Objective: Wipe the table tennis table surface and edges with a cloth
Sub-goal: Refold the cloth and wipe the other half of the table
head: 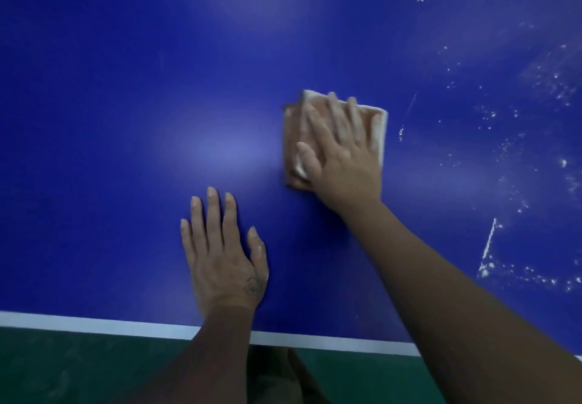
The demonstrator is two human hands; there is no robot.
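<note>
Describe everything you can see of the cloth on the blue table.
The cloth is a folded, roughly square pad of soft-looking fabric, pinkish-orange with paler, whitish edges. It lies flat on the blue table, well in from the white-striped near edge. The right hand presses on it with straight, spread fingers, covering much of it. White specks dot the table to its right.

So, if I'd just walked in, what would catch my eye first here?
Mostly the glossy deep-blue table tennis table surface, which fills nearly the whole view. Right of centre, the right hand presses flat on a folded pinkish-orange cloth, while the left hand lies flat on the bare blue nearer the white edge stripe. Scattered white specks and streaks mark the table's right side, beyond the cloth.
</note>
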